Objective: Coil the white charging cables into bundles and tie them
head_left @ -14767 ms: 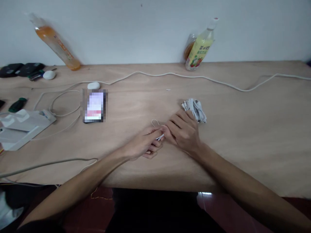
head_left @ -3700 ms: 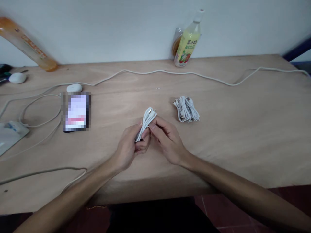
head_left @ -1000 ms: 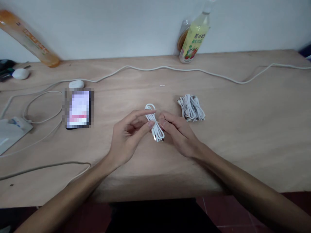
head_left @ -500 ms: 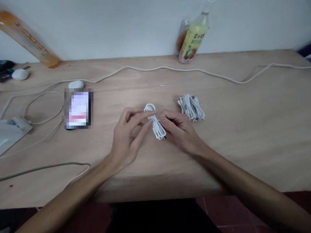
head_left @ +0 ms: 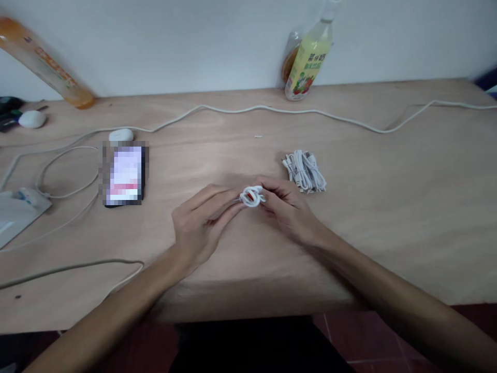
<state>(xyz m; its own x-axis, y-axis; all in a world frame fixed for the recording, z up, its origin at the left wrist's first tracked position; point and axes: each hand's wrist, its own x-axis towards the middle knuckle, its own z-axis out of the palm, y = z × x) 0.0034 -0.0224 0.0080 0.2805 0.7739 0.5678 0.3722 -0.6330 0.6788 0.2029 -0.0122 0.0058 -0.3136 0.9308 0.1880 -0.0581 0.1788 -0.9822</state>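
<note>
Between my two hands is a coiled white charging cable (head_left: 251,197), its bundle turned end-on so that its loops face me. My left hand (head_left: 205,220) pinches at the bundle's left side, thumb and fingers pressed together; a thin pale strand shows at the fingertips, too small to identify. On the other side my right hand (head_left: 289,210) grips the cable between thumb and curled fingers. Part of the bundle is hidden by the fingers. To the right, just beyond my right hand, a pile of tied white cables (head_left: 305,172) lies on the wooden table (head_left: 388,207).
A phone (head_left: 126,176) with a blurred screen and a white earbud case (head_left: 121,135) lie at left. A long white cord (head_left: 264,109) crosses the back. A yellow-labelled bottle (head_left: 308,62) and an orange bottle (head_left: 50,67) lean on the wall. More cords (head_left: 73,268) lie at left.
The cable bundle has turned from lying lengthwise to end-on. My left fingers have closed from spread to a pinch beside it. My right hand has stayed nearly in place.
</note>
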